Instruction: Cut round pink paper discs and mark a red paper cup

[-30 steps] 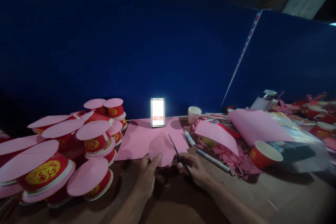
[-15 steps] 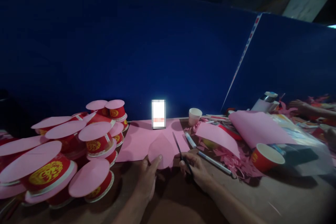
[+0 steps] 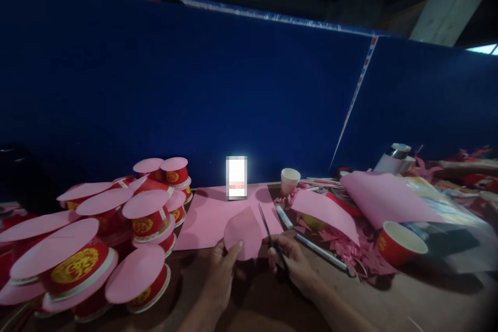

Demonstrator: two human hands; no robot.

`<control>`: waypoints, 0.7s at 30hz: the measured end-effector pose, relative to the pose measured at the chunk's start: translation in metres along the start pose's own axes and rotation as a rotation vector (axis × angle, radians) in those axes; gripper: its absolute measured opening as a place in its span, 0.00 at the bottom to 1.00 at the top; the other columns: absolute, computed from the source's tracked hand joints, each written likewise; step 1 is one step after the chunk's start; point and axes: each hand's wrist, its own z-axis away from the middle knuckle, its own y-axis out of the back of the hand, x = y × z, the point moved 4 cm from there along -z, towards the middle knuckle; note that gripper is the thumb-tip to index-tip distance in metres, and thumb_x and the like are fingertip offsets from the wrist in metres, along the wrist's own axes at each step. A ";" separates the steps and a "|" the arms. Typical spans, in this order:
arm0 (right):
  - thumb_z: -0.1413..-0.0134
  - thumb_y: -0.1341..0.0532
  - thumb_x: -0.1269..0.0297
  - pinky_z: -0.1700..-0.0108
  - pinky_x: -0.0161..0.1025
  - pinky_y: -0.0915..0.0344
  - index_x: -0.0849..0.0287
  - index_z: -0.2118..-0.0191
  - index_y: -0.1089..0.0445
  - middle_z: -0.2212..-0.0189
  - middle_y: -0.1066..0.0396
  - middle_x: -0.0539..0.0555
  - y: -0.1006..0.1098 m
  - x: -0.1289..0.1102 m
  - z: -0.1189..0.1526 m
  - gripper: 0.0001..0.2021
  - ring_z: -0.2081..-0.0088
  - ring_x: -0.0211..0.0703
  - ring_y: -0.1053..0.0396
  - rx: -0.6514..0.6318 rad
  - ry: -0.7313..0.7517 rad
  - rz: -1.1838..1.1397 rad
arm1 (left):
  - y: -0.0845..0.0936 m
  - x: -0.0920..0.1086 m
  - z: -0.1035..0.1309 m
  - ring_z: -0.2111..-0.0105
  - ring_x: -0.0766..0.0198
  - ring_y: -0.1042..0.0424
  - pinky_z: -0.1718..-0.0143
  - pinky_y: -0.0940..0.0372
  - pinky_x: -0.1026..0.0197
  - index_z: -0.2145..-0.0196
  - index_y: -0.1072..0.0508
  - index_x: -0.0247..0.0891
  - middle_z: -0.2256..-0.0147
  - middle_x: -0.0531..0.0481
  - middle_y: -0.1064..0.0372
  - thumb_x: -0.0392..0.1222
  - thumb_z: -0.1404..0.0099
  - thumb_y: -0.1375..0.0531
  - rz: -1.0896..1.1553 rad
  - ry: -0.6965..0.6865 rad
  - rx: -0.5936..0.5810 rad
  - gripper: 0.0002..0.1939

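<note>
Between thumb and fingers, my left hand (image 3: 223,264) pinches a pink paper piece (image 3: 243,233), rounded with a pointed top. To its right, my right hand (image 3: 290,259) grips black scissors (image 3: 266,223) by the handles. The blades point up and away, beside the paper's right edge; they look closed or nearly so. Beyond both hands lies a large pink sheet (image 3: 202,218) on the brown table (image 3: 249,311). A lit, blurred-out phone-like screen (image 3: 236,177) stands upright at the sheet's far edge.
Red paper cups with pink discs (image 3: 143,218) crowd the left. On the right are a white cup (image 3: 290,180), a marker (image 3: 322,253), pink scraps (image 3: 361,249), a tilted red cup (image 3: 402,245) and more pink paper (image 3: 385,197). A blue partition (image 3: 194,88) rises behind.
The camera view has tilted up slightly, so the table items sit lower in the picture. Both hands keep their holds on the paper and scissors, with little other movement.
</note>
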 end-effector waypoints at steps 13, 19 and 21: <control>0.56 0.36 0.53 0.80 0.28 0.44 0.63 0.63 0.33 0.82 0.38 0.46 0.001 0.002 0.000 0.19 0.82 0.29 0.42 -0.004 -0.017 0.015 | -0.001 -0.002 0.000 0.86 0.74 0.43 0.86 0.46 0.70 0.66 0.31 0.34 0.81 0.57 0.37 0.46 0.55 0.34 -0.042 0.054 0.043 0.19; 0.55 0.37 0.54 0.80 0.28 0.45 0.62 0.62 0.33 0.82 0.38 0.46 -0.001 -0.002 0.001 0.18 0.81 0.30 0.41 -0.024 0.012 0.030 | -0.003 0.001 0.002 0.83 0.71 0.37 0.82 0.42 0.69 0.67 0.31 0.34 0.79 0.53 0.33 0.46 0.55 0.34 0.000 0.057 0.050 0.19; 0.56 0.36 0.54 0.80 0.28 0.45 0.62 0.63 0.33 0.82 0.38 0.46 -0.001 -0.003 0.001 0.18 0.82 0.30 0.41 -0.027 0.013 0.024 | -0.003 0.001 0.002 0.83 0.71 0.37 0.84 0.43 0.69 0.67 0.31 0.34 0.79 0.53 0.33 0.46 0.55 0.35 -0.016 0.062 0.050 0.18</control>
